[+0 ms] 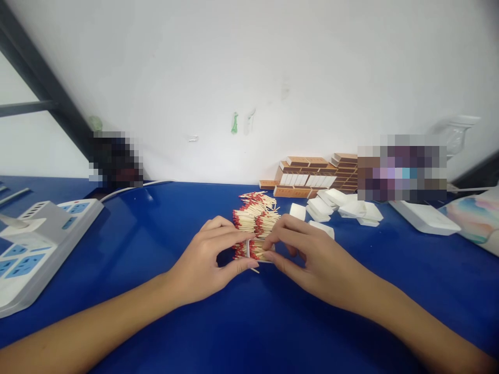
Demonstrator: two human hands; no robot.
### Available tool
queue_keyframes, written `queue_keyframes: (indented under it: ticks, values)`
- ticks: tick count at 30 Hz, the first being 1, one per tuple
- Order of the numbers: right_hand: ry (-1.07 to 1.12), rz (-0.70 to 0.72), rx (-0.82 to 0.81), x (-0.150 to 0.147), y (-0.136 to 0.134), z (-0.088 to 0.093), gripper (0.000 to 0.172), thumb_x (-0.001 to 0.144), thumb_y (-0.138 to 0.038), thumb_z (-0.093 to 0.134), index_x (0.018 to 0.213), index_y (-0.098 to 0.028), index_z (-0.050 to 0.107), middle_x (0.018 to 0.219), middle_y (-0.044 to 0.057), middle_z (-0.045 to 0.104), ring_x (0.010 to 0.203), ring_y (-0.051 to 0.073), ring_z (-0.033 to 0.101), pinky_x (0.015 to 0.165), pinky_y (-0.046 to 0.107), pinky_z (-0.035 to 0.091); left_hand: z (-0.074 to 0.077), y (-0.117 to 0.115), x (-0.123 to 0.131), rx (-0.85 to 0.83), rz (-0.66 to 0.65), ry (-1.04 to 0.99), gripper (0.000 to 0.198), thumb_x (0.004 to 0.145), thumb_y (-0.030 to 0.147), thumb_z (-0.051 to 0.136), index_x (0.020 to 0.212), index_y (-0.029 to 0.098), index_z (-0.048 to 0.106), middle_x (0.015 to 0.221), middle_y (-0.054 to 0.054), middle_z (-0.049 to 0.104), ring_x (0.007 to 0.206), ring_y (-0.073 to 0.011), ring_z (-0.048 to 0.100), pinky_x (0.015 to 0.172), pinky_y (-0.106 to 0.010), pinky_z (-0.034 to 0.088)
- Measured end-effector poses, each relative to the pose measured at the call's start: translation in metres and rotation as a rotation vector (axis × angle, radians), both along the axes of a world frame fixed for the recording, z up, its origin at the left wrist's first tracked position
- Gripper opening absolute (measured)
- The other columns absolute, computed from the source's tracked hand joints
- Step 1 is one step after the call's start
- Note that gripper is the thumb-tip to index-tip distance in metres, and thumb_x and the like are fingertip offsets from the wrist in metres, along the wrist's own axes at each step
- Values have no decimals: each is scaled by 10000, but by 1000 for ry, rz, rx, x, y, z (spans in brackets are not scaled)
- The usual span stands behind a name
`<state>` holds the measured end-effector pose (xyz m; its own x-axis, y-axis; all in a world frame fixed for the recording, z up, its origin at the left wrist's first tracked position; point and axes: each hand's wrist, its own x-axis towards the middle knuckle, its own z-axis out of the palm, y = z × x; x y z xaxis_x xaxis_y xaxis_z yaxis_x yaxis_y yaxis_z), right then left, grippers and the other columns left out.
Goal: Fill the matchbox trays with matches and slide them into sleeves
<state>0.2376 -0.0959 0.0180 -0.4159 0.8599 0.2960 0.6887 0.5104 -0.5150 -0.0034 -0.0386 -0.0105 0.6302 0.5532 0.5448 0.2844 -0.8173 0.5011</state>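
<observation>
Between my hands is a small white matchbox tray holding red-tipped matches. My left hand grips the tray's left end, thumb at the near side and fingers at the far side. My right hand is closed at the tray's right end, its fingertips pressed on the matches inside; whether it also grips the tray is hidden. A heap of loose matches lies just beyond, heads mostly to the left. One stray match pokes out below my left thumb.
Stacked brown matchboxes stand against the wall at the back right. Several white trays lie in front of them. A power strip with a plugged-in adapter sits at the left on the blue table. A white box lies farther right.
</observation>
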Motion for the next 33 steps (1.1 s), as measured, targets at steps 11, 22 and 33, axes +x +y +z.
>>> queue_keyframes:
  ticks: [11,22,33]
  values:
    - [-23,19,-55,2,1,-2,50,1017,-285,626,1004,-238,634,1032,11,569,807,127,577,719,283,472,-1,0,0,-3,0,1,370,912,350,767,1247,203,712,1005,-61,758,971,-218,598,901,-413,512]
    - [-57,35,-52,5,4,-6,102,1046,-215,538,1025,-219,637,1060,42,553,868,165,610,778,335,499,-1,-1,0,-9,2,17,385,902,347,778,1252,201,709,1020,-49,761,987,-215,600,917,-407,510]
    - [-96,17,-39,3,4,-6,78,1024,-234,592,951,-208,582,1014,27,565,827,159,594,721,306,483,0,-4,-1,4,-16,37,403,893,369,788,1248,201,700,1011,-39,761,1002,-213,602,924,-400,513]
